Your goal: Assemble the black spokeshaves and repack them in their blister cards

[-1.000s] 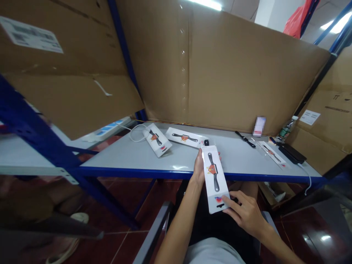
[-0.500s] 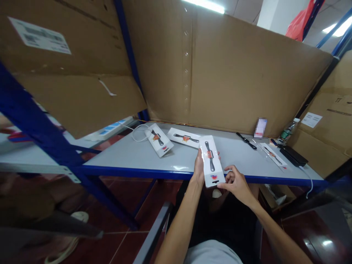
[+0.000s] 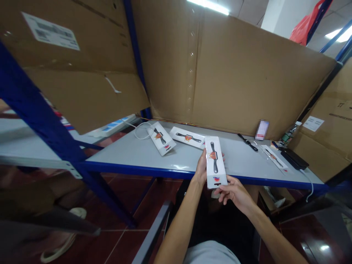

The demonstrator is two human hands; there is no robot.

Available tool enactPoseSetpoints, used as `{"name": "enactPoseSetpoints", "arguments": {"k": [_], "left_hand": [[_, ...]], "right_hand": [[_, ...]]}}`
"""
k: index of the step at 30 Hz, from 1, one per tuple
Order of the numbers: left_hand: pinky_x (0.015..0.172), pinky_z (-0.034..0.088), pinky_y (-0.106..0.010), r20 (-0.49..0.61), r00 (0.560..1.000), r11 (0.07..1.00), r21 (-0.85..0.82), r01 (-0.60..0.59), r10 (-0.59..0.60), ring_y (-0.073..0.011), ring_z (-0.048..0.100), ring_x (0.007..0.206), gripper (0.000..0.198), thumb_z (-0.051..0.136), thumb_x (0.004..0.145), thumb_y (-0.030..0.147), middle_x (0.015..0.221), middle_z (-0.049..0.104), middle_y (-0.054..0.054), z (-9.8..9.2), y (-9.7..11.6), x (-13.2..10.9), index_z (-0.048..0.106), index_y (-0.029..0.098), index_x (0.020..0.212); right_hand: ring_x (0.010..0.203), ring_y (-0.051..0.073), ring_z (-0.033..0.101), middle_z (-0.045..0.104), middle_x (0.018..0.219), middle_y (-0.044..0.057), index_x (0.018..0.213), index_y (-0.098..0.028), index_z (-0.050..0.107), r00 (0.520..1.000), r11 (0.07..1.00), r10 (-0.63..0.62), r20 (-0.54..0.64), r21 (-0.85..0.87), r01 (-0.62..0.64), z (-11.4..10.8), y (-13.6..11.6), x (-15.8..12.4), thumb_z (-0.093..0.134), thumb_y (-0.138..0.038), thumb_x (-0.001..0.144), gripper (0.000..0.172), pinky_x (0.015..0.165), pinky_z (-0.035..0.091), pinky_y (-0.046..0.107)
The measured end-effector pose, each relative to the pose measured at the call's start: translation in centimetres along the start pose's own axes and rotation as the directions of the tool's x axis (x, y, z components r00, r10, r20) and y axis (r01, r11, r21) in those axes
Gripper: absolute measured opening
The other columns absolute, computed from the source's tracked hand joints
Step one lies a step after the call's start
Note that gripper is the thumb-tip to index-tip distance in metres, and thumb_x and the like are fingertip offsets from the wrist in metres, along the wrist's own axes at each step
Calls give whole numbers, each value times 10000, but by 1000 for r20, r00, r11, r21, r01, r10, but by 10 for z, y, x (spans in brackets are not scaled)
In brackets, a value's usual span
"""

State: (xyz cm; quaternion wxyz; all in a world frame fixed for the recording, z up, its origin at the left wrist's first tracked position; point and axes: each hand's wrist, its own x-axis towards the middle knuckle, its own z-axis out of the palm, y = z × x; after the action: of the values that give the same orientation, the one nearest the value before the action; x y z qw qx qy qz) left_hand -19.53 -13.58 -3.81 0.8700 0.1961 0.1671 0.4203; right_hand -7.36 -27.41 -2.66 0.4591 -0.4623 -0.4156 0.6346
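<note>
A white box printed with a black two-handled tool stands tilted over the table's front edge. My left hand grips its left side, with fingertips showing at the far side. At the box's lower right corner, my right hand touches the end with the hang slot, fingers apart and partly bent. Two similar boxes lie behind on the table: one slanted at the left, another crosswise, partly behind the held box. To the right lie a black two-handled tool and a flat printed package.
The grey table has a blue front edge. At its right are a phone, a bottle and a black case by a white cable. A power strip is at the left. Cardboard walls the back.
My right hand has shifted from beside the box's lower corner to under and against its lower end, its fingers opening out. The box has turned slightly more upright in my left hand.
</note>
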Motion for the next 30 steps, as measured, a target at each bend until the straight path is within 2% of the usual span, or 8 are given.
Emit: {"name": "enactPoseSetpoints", "arguments": {"k": [6,12,14,17,19,22,26,30], "left_hand": [[955,544,-342,-14,985,984,55,-171,172,-230,721,974,374,546,1007,448,1066,751,-136,4,-9,8,689,123,1128],[976,509,-322,-69,958,958,90,-271,277,-210,704,1042,205,648,942,299,1066,736,-128,4,-13,14,678,163,1093],[923,527,-345,-31,954,949,124,-292,297,-240,713,1008,236,690,900,301,1030,742,-134,5,-13,12,703,147,1078],[850,544,-364,28,954,938,175,-299,299,-277,723,951,273,741,838,338,956,750,-151,8,-12,7,735,112,992],[830,548,-361,45,954,933,199,-299,296,-276,726,928,281,760,808,351,916,753,-144,8,-11,5,740,109,951],[836,551,-360,58,957,930,227,-290,284,-267,728,926,273,772,788,351,894,756,-125,6,-10,4,737,121,930],[898,545,-395,58,956,921,259,-291,286,-278,733,955,292,784,780,356,924,761,-130,1,-9,2,731,123,947],[909,545,-403,63,958,919,268,-287,281,-285,733,964,327,782,781,399,935,761,-129,0,-10,0,735,126,954]], "right_hand": [[503,119,650,765,749,69,1081,-154,637,993,998,-10,-115,64,18,-25,-9,-29,866,-391,685,515,420,462,170],[433,113,596,734,729,42,952,-163,610,966,942,-78,-246,-335,-9,-95,-39,-44,805,-475,727,431,358,418,187],[397,95,547,681,648,2,840,-174,585,945,888,-169,-281,-458,23,-118,-56,-33,762,-501,745,384,348,387,185],[345,61,453,605,558,-33,729,-182,548,955,817,-184,-233,-576,17,-140,-79,-2,713,-469,750,332,339,311,182],[327,49,397,575,516,-35,679,-177,543,961,808,-167,-220,-589,6,-144,-88,25,729,-411,732,304,331,252,185],[345,61,408,602,527,-7,665,-168,563,956,799,-165,-244,-602,-16,-137,-93,65,750,-339,739,264,344,277,195],[545,121,634,743,782,55,971,-157,670,893,766,-255,-371,-640,-48,-135,-91,96,679,-315,849,200,461,437,197],[807,179,727,773,964,72,1149,-194,693,749,636,-377,-545,-740,-218,-164,-92,72,599,-265,907,269,647,520,237]]}}
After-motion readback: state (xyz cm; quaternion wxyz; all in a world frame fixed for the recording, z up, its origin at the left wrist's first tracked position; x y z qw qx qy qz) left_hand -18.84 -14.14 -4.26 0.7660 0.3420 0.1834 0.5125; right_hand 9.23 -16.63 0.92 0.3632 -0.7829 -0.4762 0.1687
